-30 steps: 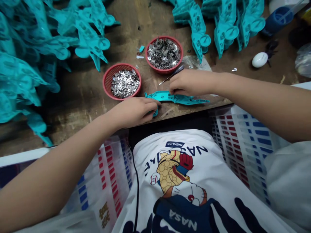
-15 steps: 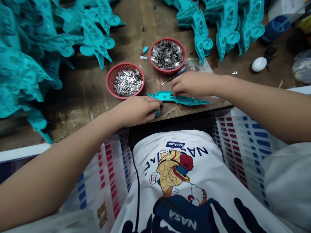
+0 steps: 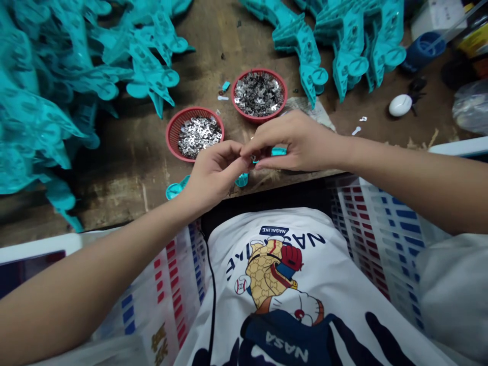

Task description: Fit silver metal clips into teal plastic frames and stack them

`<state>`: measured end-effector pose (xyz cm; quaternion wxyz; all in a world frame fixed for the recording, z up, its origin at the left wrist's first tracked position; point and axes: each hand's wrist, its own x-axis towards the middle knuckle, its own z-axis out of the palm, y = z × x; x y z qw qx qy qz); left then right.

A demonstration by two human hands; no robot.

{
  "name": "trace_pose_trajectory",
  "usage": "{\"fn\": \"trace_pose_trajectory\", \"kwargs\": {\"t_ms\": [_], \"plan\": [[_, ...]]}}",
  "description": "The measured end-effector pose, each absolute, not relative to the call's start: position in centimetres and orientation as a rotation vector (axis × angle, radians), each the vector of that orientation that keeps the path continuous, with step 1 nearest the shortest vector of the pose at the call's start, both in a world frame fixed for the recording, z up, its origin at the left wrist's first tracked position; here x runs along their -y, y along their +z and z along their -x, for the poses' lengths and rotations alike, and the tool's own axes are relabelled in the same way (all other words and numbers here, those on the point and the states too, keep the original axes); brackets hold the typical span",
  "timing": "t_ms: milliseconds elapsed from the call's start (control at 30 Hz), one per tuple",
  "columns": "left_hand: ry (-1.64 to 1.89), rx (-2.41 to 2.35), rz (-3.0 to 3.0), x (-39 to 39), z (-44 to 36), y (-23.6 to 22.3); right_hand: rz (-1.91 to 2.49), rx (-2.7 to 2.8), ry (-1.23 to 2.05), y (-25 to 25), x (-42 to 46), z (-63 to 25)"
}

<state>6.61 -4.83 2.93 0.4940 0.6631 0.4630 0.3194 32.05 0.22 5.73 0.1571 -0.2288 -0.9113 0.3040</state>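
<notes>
Along the near edge of the bench [image 3: 206, 66], my left hand [image 3: 218, 172] and right hand [image 3: 297, 143] meet fingertip to fingertip over a teal part [image 3: 279, 151]. My left thumb and forefinger nearly close; my right pair curves around a gap, the part showing through. A shiny bit [image 3: 252, 158] glints among the tips, but I cannot tell which fingers, if any, grip it. The part sits behind my hands, mostly hidden; whether the teal disc [image 3: 174, 191] by my left wrist belongs to it, I cannot tell. Apparently moulded plastic, it should handle light, stiff and slightly slick, its thin edges perhaps fragile: best held by the broad body. The bit, likely metal, suits a fingertip pinch at its rim. Beyond stand a left basket [image 3: 172, 133] and a right basket [image 3: 259, 120], both heaped with clips [image 3: 200, 136]; teal pieces [image 3: 41, 101] crowd farther off.
</notes>
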Motion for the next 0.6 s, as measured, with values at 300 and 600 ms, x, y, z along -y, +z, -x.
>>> {"fn": "trace_pose_trajectory", "kwargs": {"t_ms": [300,600], "plan": [[0.559,-1.078,-1.829,4.5,-6.5,1.2,0.734,2.737,0.661,4.3,-2.1,-32.4],[-0.082,-0.827,-2.743,5.4,-5.7,-0.6,0.789,2.999,0.696,1.2,-5.2,-32.9]]}}
